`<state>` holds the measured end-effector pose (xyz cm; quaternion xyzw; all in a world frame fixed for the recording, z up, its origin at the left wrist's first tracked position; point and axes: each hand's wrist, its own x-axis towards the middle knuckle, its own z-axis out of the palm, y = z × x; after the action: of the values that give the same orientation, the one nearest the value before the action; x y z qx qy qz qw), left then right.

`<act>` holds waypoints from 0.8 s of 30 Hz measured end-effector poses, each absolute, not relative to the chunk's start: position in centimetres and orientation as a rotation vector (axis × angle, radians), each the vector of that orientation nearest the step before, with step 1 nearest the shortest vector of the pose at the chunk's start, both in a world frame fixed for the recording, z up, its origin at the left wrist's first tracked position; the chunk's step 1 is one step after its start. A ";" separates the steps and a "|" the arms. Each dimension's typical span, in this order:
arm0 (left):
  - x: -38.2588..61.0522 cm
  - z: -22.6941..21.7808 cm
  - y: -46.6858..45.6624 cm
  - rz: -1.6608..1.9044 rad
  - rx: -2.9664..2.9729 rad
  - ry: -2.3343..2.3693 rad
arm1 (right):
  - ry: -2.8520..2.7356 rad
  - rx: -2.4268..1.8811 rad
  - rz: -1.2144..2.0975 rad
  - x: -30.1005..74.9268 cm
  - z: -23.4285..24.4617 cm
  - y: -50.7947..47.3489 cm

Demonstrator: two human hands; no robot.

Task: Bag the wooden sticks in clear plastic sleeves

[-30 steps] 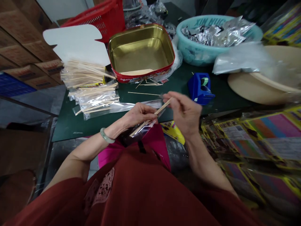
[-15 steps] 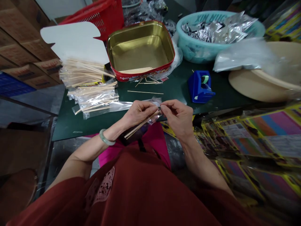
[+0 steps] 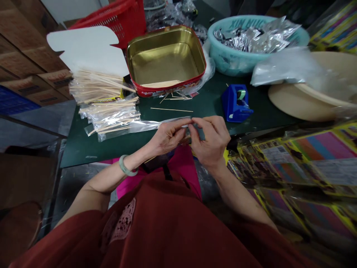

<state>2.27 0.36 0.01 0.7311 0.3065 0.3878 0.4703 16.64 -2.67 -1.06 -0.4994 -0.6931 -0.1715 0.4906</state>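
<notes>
My left hand (image 3: 166, 136) and my right hand (image 3: 209, 138) meet over my lap at the near edge of the dark green table (image 3: 83, 145). Both pinch a small clear plastic bag of thin wooden sticks (image 3: 186, 136); most of the bag is hidden under the fingers. A jade bangle (image 3: 126, 168) sits on my left wrist. Several filled bags of sticks (image 3: 108, 111) lie piled at the left. One loose stick (image 3: 171, 109) lies on the table beyond my hands.
A red tin with a gold inside (image 3: 166, 59) holds a few sticks. A blue tape dispenser (image 3: 236, 102) stands right of my hands. Behind are a teal basin of foil packets (image 3: 251, 41), a red basket (image 3: 117, 18), a beige tray (image 3: 306, 100) and colourful packages (image 3: 306, 156).
My right hand pushed the sticks down into the bag held by my left hand. Both hands then closed together on the bag's mouth.
</notes>
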 end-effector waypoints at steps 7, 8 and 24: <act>1.8 0.6 0.2 0.866 2.246 0.784 | -1.705 -1.249 -0.558 16.6 -1.4 -2.6; 1.8 0.6 0.2 0.841 2.277 0.782 | -1.697 -1.251 -0.552 16.6 -1.4 -2.5; 0.2 0.1 1.4 0.991 1.383 0.905 | -1.578 -1.375 0.615 30.0 -5.4 -3.9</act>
<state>0.16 1.35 0.10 0.5893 0.3856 0.4222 0.5708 29.96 -3.88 -5.43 -0.5589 -0.6417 0.2502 0.4618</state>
